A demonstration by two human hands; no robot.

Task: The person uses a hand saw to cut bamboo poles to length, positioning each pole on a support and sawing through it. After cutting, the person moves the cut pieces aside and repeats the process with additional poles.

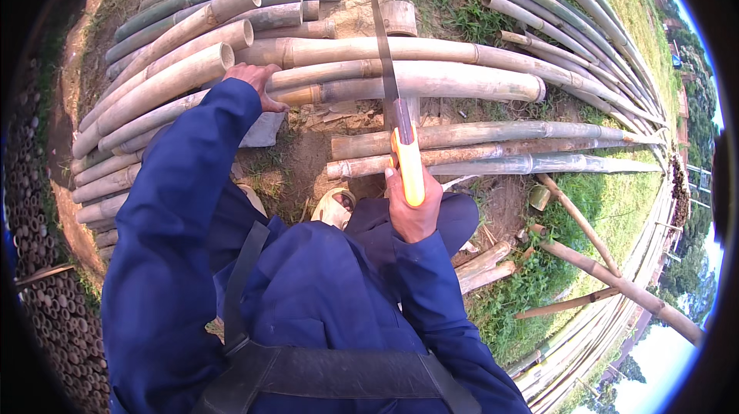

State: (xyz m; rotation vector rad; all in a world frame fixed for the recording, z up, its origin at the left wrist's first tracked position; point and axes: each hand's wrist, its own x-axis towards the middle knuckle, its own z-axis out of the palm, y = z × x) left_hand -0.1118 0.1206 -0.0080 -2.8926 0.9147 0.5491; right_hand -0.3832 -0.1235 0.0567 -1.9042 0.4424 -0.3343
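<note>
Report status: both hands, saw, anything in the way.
Right hand gripping yellow-handled saw. Left hand on bamboo poles. Blade across them, contact unclear. Other poles close by; no clear obstruction.

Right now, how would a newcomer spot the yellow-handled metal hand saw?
Find the long, pale bamboo poles lying crosswise at upper centre. The yellow-handled metal hand saw crosses over them, its handle in the right hand. Among round poles, its thin, flat blade and bright yellow colour stand out.

Sunlit grass (616,214) and brown earth (296,161), green trees (699,83) beneath bright sky (660,354).
</note>
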